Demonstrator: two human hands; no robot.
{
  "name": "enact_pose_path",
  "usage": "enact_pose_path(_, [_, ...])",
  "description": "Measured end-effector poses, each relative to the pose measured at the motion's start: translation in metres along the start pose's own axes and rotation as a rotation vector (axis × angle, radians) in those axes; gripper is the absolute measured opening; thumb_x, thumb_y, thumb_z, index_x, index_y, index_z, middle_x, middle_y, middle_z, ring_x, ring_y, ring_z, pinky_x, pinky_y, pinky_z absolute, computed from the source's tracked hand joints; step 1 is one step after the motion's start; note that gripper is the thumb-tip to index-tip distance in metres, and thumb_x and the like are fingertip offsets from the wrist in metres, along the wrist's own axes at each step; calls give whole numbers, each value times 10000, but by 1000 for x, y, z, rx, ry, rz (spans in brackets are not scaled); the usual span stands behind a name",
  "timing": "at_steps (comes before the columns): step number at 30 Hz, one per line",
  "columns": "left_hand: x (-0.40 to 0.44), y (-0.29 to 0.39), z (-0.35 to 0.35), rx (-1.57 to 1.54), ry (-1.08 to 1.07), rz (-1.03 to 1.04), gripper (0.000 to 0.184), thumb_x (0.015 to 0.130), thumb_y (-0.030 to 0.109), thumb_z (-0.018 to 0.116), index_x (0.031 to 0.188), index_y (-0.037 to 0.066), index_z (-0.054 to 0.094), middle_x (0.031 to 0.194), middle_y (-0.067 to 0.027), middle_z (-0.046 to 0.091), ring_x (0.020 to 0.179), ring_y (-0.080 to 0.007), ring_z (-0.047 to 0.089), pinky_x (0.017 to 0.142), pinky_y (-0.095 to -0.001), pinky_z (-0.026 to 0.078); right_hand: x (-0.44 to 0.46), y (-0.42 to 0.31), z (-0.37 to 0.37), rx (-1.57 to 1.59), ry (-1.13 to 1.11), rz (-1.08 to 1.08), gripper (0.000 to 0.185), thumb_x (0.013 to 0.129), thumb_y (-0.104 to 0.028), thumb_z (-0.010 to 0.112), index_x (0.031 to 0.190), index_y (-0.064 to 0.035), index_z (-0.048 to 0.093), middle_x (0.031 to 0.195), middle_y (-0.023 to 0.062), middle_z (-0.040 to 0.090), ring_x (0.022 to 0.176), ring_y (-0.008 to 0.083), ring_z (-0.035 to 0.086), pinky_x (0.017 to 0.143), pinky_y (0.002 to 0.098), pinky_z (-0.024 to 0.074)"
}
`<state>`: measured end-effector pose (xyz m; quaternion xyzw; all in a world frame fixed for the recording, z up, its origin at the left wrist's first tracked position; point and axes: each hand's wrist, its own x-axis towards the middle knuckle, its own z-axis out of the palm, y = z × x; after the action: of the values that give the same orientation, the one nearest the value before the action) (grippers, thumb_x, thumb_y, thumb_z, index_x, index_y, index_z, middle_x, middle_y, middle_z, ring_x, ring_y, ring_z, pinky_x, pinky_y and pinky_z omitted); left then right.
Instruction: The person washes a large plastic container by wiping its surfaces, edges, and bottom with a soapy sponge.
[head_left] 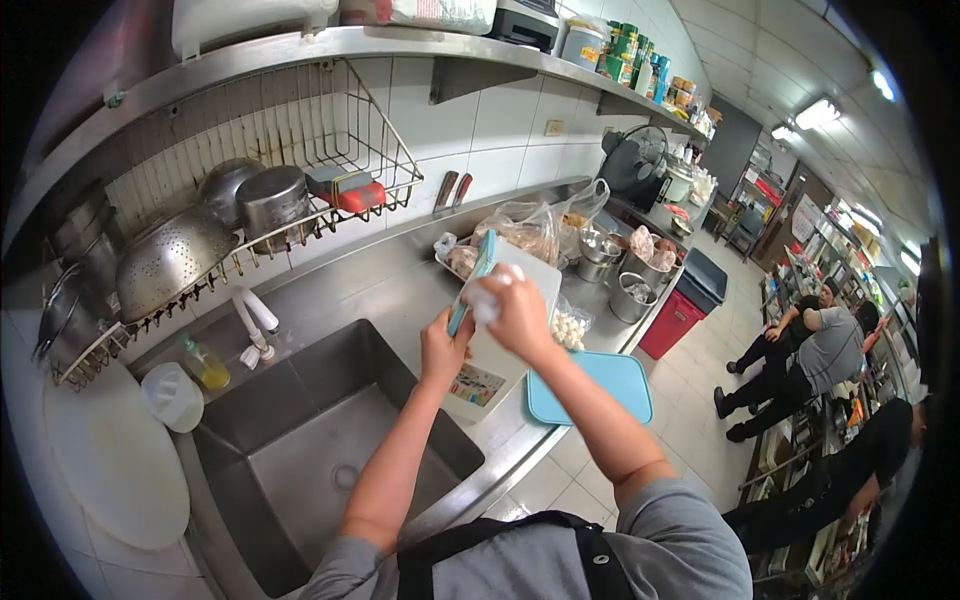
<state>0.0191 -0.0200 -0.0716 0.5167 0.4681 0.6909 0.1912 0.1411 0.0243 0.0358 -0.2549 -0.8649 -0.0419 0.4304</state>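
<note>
My left hand (pixel 443 350) is closed round the lower end of a narrow blue-edged item (pixel 485 254), held upright above the counter beside the sink. My right hand (pixel 518 312) is closed against a small white thing (pixel 484 304), blurred by motion, at that item's side. Just below and behind the hands stands a whitish box with a printed label (pixel 476 386). A light-blue lid or tray (pixel 592 388) lies to the right, under my right forearm.
The sink (pixel 300 455) is at lower left, with a faucet (pixel 250 325) behind. A wire rack (pixel 388 150) holds pots and a colander. Plastic bags (pixel 525 228) and metal pots (pixel 632 296) stand farther back. Several people (pixel 835 350) are at right, near a red bin (pixel 668 322).
</note>
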Motion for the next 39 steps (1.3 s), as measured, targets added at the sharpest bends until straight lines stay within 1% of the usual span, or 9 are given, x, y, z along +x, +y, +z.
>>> enact_pose_path(11, [-2,23,-14,-31,-102,-105,328,945,312,647,877,-2,580,634,-15,551,521,-95,563,485,-277,477,-7,11,-2,34,11,143,192,736,-136,698,916,-68,693,881,173,637,861,385,597,778,461,490])
enact_pose_path(15, [13,22,-7,129,118,47,357,960,342,609,905,-10,584,680,-86,589,619,-172,600,598,-355,492,-20,-1,-7,101,-106,397,208,780,-198,698,939,-66,678,951,166,650,905,377,605,803,462,476])
enact_pose_path(16, [12,46,1,240,184,-38,410,959,382,591,865,-17,602,679,-143,602,638,-238,607,626,-394,472,-29,-10,-6,78,37,221,227,782,-204,699,965,-72,673,961,157,656,918,374,612,806,456,482])
enact_pose_path(19, [17,42,14,417,308,41,440,955,394,590,807,-20,615,661,-169,607,591,-283,578,590,-405,448,-36,-14,-12,38,45,119,223,775,-215,705,957,-87,682,972,153,653,919,370,617,812,457,484])
enact_pose_path(23, [14,42,9,320,264,38,453,943,389,608,773,-31,624,653,-206,619,571,-349,594,562,-424,443,4,94,10,-228,56,398,267,786,-274,685,1011,-138,732,1017,131,651,920,349,626,792,474,494])
enact_pose_path(24, [16,42,10,350,253,32,446,938,380,617,766,-32,620,651,-207,616,570,-344,593,559,-422,441,16,107,2,-101,-84,529,254,784,-260,686,1003,-142,734,1052,133,641,937,347,623,798,468,497])
enact_pose_path(30, [38,27,17,356,307,86,404,909,329,671,737,-27,589,612,-183,578,529,-294,539,538,-401,426,-30,16,-2,-111,15,128,257,711,-116,709,966,-133,735,1056,122,652,950,354,623,803,473,504])
enact_pose_path(35, [29,24,0,314,159,14,398,892,314,695,703,-8,559,584,-129,560,510,-223,514,523,-385,410,5,117,13,-179,59,457,281,678,-89,700,959,-101,720,1023,146,679,903,333,644,787,431,515])
enact_pose_path(39, [30,33,10,318,281,118,430,869,290,728,652,20,473,540,-53,441,510,-130,367,485,-349,346,-20,65,14,-266,-17,318,278,687,-105,694,964,-123,719,1008,141,663,951,325,619,809,433,489])
